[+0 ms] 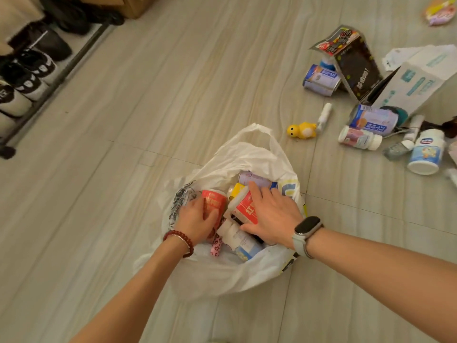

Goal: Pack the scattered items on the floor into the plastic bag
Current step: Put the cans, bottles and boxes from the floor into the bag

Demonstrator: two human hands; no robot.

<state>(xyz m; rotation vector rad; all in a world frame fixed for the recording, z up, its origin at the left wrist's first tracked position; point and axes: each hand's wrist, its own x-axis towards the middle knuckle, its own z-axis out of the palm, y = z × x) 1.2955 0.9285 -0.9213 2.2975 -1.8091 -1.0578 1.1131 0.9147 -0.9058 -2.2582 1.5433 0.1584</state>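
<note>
A white plastic bag lies open on the floor in front of me, with several items inside. My left hand is inside it, wrapped around a red cup. My right hand lies over a second red and white container, fingers spread along its side. A pink heart-patterned tube and a white and blue bottle lie lower in the bag. Outside, to the right, lie a yellow duck toy, a white tube, cans, bottles and a white jar.
A dark snack packet and a white carton stand at the upper right beside papers. A shoe rack with black and white shoes runs along the left. A pink and yellow packet lies at the top right corner.
</note>
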